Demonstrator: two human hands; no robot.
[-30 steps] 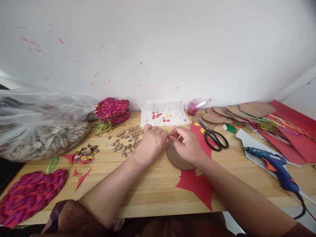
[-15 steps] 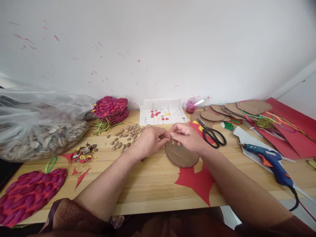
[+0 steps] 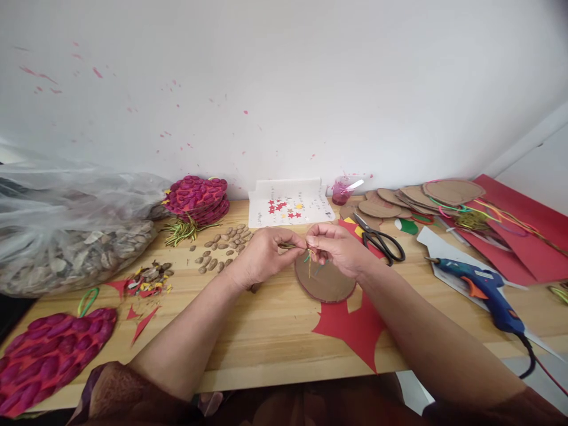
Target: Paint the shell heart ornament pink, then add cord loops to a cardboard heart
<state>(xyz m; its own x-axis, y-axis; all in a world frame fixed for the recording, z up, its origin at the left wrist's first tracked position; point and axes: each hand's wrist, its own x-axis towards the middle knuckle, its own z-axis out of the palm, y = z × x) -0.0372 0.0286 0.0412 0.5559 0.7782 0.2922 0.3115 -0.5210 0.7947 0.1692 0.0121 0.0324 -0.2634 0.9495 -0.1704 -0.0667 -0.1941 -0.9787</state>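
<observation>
My left hand and my right hand meet at the fingertips, both pinching thin yellow-green strings. Loose string ends hang below the right fingertips. Under them lies a rounded cardboard piece with a pinkish edge; my hands cover its upper part. A cut red paper sheet shows from beneath the cardboard. Black-handled scissors lie just right of my right hand. Brown seed-like pieces are spread to the left of my left hand.
A blue hot glue gun lies at right. Cardboard cutouts and coloured cords are behind it. A bag of shells or husks stands at left, near a magenta decorated piece. Small stars lie on white paper by the wall.
The loose string ends below my right fingertips now show more clearly and hang lower. Both hands stay pinched together in nearly the same place; the view has shifted slightly.
</observation>
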